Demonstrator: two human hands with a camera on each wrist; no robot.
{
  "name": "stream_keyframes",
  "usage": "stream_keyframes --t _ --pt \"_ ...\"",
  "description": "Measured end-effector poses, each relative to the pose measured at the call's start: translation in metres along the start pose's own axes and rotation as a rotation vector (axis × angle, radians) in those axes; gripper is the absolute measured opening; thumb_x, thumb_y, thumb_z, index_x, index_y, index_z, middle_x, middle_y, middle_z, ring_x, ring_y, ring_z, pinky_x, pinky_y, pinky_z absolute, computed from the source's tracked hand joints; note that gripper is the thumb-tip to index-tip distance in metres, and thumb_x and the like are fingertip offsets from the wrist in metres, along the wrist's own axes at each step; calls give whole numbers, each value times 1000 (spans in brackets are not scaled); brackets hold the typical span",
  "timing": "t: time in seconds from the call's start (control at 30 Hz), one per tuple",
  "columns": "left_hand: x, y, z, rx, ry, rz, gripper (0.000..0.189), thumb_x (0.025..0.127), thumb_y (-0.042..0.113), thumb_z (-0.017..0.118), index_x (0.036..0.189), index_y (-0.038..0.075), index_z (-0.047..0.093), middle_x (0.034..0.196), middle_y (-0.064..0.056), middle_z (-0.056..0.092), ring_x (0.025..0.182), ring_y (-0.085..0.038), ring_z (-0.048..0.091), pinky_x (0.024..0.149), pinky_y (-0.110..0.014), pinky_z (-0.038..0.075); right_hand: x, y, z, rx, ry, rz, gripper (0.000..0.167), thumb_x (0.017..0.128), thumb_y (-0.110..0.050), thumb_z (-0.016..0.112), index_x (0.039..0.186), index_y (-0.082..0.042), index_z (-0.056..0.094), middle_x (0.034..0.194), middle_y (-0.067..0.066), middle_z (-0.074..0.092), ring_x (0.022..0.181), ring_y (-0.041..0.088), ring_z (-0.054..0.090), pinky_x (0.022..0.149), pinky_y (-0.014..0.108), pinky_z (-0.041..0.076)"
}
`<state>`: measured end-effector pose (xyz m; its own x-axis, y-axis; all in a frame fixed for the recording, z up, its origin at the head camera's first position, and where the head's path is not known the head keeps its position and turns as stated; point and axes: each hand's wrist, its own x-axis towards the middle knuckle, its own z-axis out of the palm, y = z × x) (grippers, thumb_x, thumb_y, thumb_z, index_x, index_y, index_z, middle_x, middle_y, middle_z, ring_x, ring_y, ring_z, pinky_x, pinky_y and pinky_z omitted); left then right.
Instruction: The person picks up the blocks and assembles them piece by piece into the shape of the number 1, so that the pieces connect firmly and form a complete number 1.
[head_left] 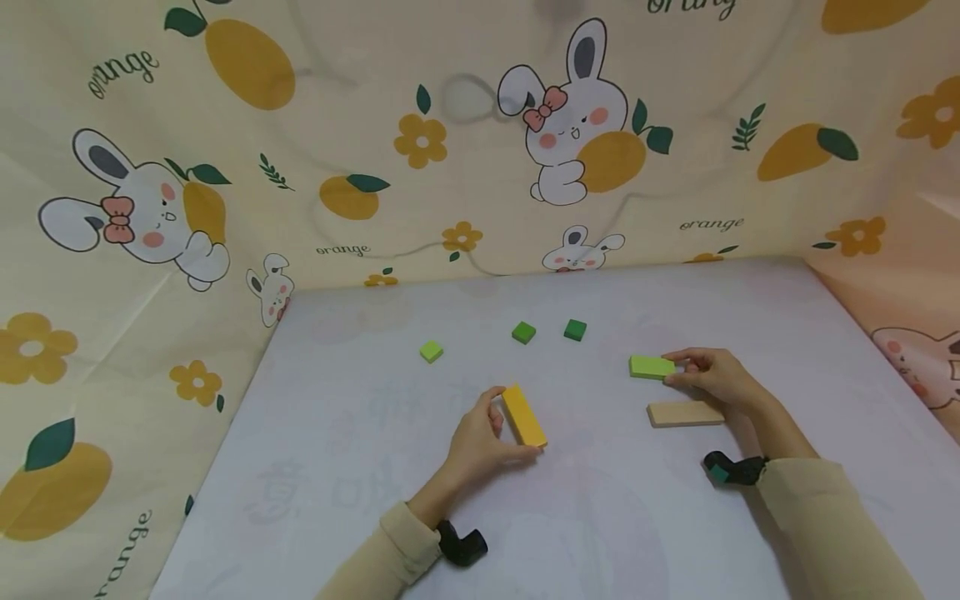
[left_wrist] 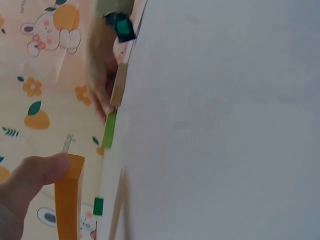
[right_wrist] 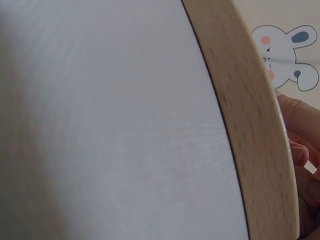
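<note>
My left hand [head_left: 480, 437] pinches a yellow rectangular block [head_left: 524, 416] by its two ends, thumb at the near end; it is tilted. The left wrist view shows a fingertip on the upper end of this yellow block [left_wrist: 69, 195]. Farther right, my right hand [head_left: 712, 377] holds the right end of a light green rectangular block [head_left: 651, 367] between thumb and fingers. Just nearer than it lies a plain wooden block [head_left: 684, 414], partly under the right hand in the head view. That wooden block [right_wrist: 250, 115] fills much of the right wrist view and hides the green one.
Toward the back of the white table [head_left: 360, 433] lie a small lime square block [head_left: 431, 352], a mid-green one [head_left: 523, 332] and a dark green one [head_left: 575, 330]. A printed cloth [head_left: 465, 150] with rabbits and oranges rises behind the table and at its sides.
</note>
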<state>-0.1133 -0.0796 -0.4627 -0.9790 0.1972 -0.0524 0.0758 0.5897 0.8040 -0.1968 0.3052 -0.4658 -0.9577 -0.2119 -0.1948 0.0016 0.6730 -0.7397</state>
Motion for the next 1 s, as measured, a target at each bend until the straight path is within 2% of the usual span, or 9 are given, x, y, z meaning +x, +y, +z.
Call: stream_keyframes --t 0.23,0.53,0.73,0.8,0.87,0.93,1.0 --pt "-8 2 8 42 -12 -2 99 60 39 90 140 5 43 76 4 41 64 -6 34 56 -17 29 0 1 1 7 0 2 52 87 -27 70 128 2 57 73 -6 44 67 4 39 60 24 32" --pt "-14 6 10 56 -28 -65 99 59 40 90 138 3 44 76 3 45 62 -8 35 54 -18 28 -1 0 1 -9 1 10 52 89 -30 69 129 1 57 74 -5 44 69 5 39 60 24 32" --pt "-16 6 12 124 -36 -72 99 59 41 90 137 3 43 77 3 46 62 -8 36 54 -18 28 -1 -1 1 -3 -3 9 53 88 -30 69 129 1 57 73 -5 44 69 5 39 62 25 32" --pt "-16 6 14 162 -49 -92 101 60 42 89 138 2 40 81 0 50 66 -10 41 56 -20 33 -1 -1 1 -7 0 6 52 88 -30 69 129 1 57 73 -5 44 69 5 39 62 25 32" --pt "-17 7 15 205 -61 -111 102 61 44 89 139 2 38 93 -4 57 75 -13 49 62 -24 41 -1 0 1 -10 3 4 52 88 -30 69 128 1 58 73 -5 44 69 5 39 61 25 32" --pt "-18 8 16 239 -67 -122 103 61 45 88 139 1 36 109 -11 60 89 -19 58 73 -30 49 0 0 1 -14 5 1 51 88 -30 69 128 0 58 74 -5 44 69 5 39 61 25 32" --pt "-20 9 17 251 -70 -125 104 62 46 88 139 0 35 123 -17 58 105 -25 61 86 -38 51 0 1 1 -15 6 2 51 88 -30 69 128 0 58 74 -5 44 69 5 39 61 25 32"
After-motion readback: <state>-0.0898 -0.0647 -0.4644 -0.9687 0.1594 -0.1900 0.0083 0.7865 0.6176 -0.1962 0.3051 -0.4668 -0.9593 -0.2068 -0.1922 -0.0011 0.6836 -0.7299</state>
